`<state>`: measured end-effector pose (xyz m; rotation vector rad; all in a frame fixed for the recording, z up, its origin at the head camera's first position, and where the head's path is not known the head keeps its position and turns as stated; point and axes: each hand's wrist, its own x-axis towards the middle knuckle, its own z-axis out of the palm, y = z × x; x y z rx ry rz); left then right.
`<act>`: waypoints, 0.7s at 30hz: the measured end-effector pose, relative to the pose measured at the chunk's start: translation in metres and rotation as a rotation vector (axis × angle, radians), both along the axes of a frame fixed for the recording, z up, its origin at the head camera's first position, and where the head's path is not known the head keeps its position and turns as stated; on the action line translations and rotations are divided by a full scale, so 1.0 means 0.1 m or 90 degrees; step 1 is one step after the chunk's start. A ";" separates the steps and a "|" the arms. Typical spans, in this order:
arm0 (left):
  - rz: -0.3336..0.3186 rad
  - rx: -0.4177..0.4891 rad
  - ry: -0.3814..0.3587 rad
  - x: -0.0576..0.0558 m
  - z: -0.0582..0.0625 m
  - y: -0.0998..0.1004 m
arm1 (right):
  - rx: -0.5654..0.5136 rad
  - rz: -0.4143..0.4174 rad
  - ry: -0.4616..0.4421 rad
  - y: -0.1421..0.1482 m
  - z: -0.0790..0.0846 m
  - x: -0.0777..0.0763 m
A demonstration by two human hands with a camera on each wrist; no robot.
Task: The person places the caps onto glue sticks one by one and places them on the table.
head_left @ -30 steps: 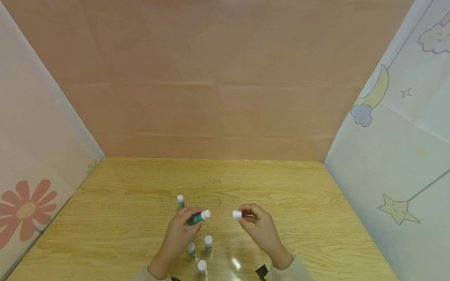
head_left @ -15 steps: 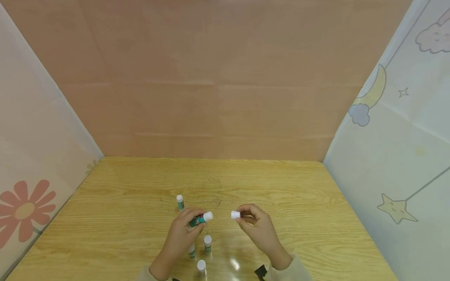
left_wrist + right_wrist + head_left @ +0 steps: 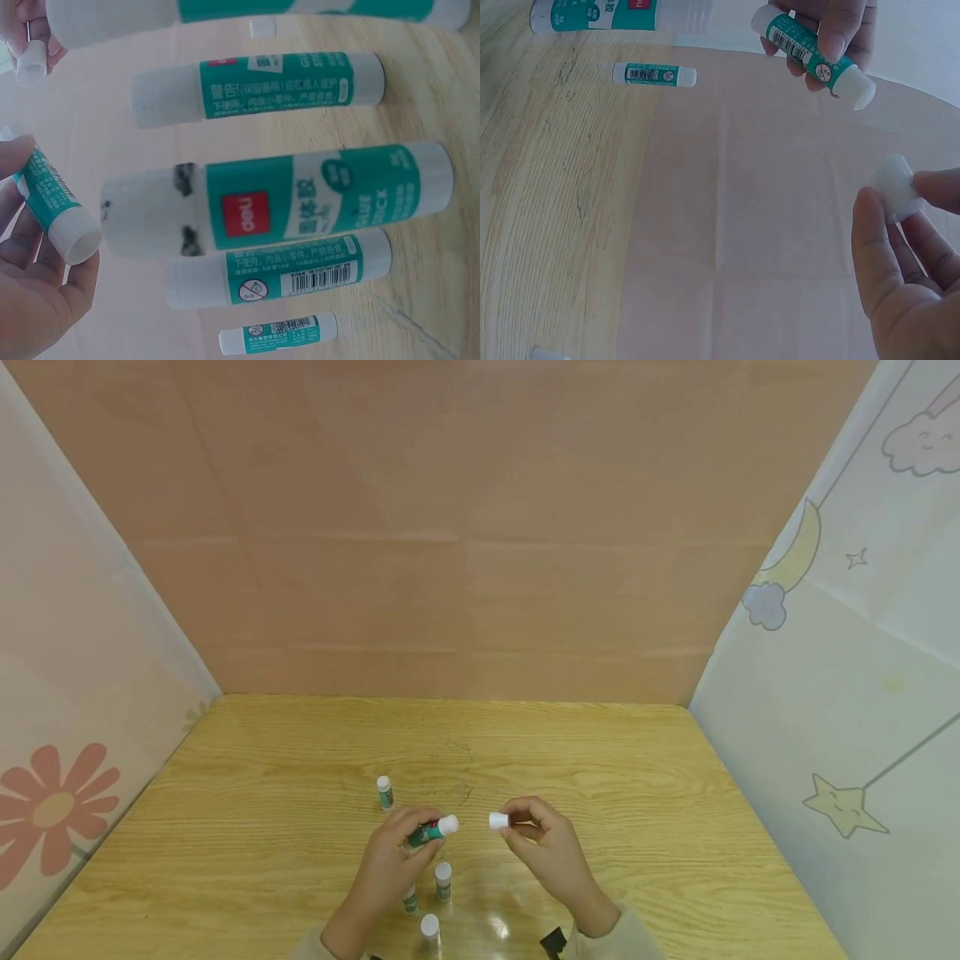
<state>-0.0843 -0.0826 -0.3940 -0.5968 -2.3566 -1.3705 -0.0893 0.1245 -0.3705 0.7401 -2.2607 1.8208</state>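
Observation:
My left hand [image 3: 393, 864] grips a green and white glue stick [image 3: 426, 835] tilted above the table, its white uncapped end pointing right. In the right wrist view that glue stick [image 3: 810, 52] shows a barcode, and the thumb lies along its side. My right hand [image 3: 550, 852] pinches a small white cap [image 3: 498, 820] between thumb and fingertips. The cap [image 3: 895, 187] is level with the glue stick's white end, and a short gap separates them. Several capped glue sticks [image 3: 277, 199] stand upright around my left hand; one [image 3: 410, 902] is partly hidden by that hand.
On the wood-grain table [image 3: 600, 760], one glue stick [image 3: 385, 795] stands beyond my left hand, others nearer the front edge. A pinkish-brown backdrop [image 3: 465, 568] rises at the rear, with patterned white sheets [image 3: 847, 693] on both sides. A black object [image 3: 554, 942] lies by the right sleeve.
My left hand has drifted slightly right with the glue stick, and my right hand slightly left with the cap. The gap between them has narrowed.

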 end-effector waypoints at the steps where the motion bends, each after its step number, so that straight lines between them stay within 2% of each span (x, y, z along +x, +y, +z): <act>1: -0.003 -0.003 0.000 0.00 0.00 0.00 | -0.001 0.001 0.001 0.00 0.00 0.00; 10: -0.007 -0.009 -0.043 0.04 0.03 0.02 | -0.004 0.014 0.028 -0.01 -0.01 0.01; 21: -0.029 0.002 -0.014 0.05 0.05 0.04 | -0.001 0.020 0.041 -0.01 -0.02 0.01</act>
